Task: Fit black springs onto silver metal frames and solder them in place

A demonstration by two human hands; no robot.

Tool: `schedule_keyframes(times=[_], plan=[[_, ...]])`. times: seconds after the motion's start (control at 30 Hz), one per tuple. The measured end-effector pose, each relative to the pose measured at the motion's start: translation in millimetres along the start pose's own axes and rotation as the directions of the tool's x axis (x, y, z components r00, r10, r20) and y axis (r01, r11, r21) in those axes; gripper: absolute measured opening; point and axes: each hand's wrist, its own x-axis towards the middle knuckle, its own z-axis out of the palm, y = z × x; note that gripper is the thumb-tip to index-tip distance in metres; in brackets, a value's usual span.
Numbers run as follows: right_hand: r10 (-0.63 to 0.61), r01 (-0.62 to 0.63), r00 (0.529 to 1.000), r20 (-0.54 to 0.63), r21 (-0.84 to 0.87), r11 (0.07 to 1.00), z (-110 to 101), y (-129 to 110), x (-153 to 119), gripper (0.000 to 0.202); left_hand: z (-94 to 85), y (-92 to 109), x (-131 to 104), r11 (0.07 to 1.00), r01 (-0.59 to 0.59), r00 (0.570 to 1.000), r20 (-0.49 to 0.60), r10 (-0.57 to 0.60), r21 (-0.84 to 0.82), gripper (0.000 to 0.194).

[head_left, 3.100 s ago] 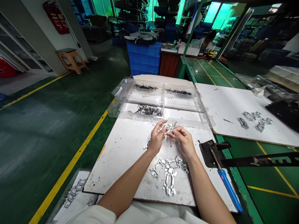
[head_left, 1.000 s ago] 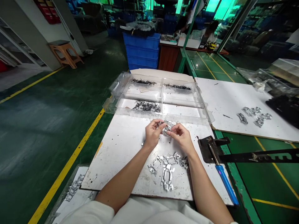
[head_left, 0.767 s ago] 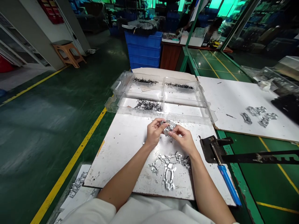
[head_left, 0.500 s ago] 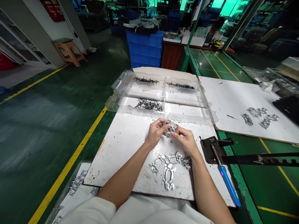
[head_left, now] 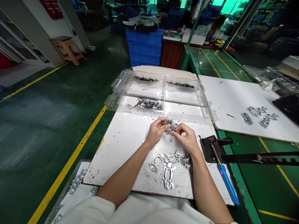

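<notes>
- A white board [head_left: 121,143] is lying below.
- The left hand [head_left: 156,132] is holding the left of a silver piece [head_left: 174,123]; the right hand [head_left: 187,136] is pinching its right.
- The silver piece is sitting between both, neither nearer; fingers are hiding its long way.
</notes>
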Motion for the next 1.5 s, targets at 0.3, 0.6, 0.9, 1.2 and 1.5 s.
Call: schedule_keyframes(times=[0.3,0.6,0.9,1.2,1.5], plan=[[-0.126,0.128,0.983,-0.131,0.007,0.992,1.7,-9.4,-1.2,0.026,1.5,8.1,-5.8,0.978,-0.139,0.973,0.203,0.105,0.157,0.022],[-0.192,0.191,0.976,-0.101,-0.023,0.981,-1.2,-11.6,-2.1,0.028,0.8,6.5,-6.8,0.980,-0.115,0.970,0.229,0.076,0.161,0.025],[-0.170,0.170,0.982,-0.080,-0.004,0.985,-4.8,-9.8,-3.8,0.029,-0.3,4.9,-7.4,0.995,0.011,0.959,0.282,-0.038,0.097,0.040],[-0.154,0.161,0.980,-0.124,0.046,0.986,-3.8,-2.9,-3.7,0.035,1.1,0.8,-8.2,0.991,-0.044,0.964,0.265,0.009,0.127,0.032],[-0.388,0.378,0.906,-0.169,-0.087,0.922,4.8,-3.4,-4.7,0.026,1.7,-3.7,-7.2,0.987,-0.148,0.963,0.237,0.129,0.061,0.026]])
